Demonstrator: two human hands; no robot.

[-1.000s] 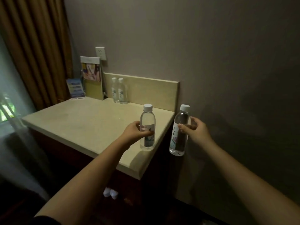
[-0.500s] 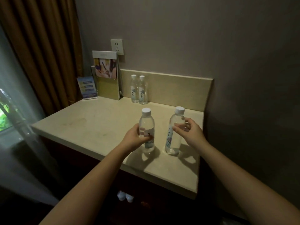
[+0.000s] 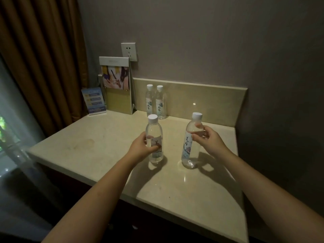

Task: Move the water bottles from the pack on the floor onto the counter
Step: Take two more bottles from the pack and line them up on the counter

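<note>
The left hand (image 3: 140,149) has its fingers (image 3: 155,147) wrapped round the middle of the left bottle (image 3: 154,139), thumb on the near side over the label, the rest curling behind; they are clamped on it. That bottle stands upright with its base on the desk (image 3: 98,137). The right hand (image 3: 208,140) grips the right bottle (image 3: 192,141) higher up, at the shoulder just under the white cap, thumb and fingertips (image 3: 199,125) pressed against the clear plastic from the right side. This bottle tilts a little, top leaning right, and its base touches the desk or sits just above it; which one cannot be told.

The two held bottles are near each other but apart, with a bare strip of desk between them. Behind them, against the low backsplash (image 3: 210,100), two more bottles (image 3: 156,102) stand upright and touching side by side, directly behind the left bottle. To their left a card stand (image 3: 119,99) leans at the wall, with a small blue leaflet (image 3: 94,100) beside it and a wall socket (image 3: 128,51) above.

The desk's right edge runs close by the right hand, along the dark wall. Its near edge lies under both forearms. Leftward the surface is wide and bare up to the curtain (image 3: 43,58).
</note>
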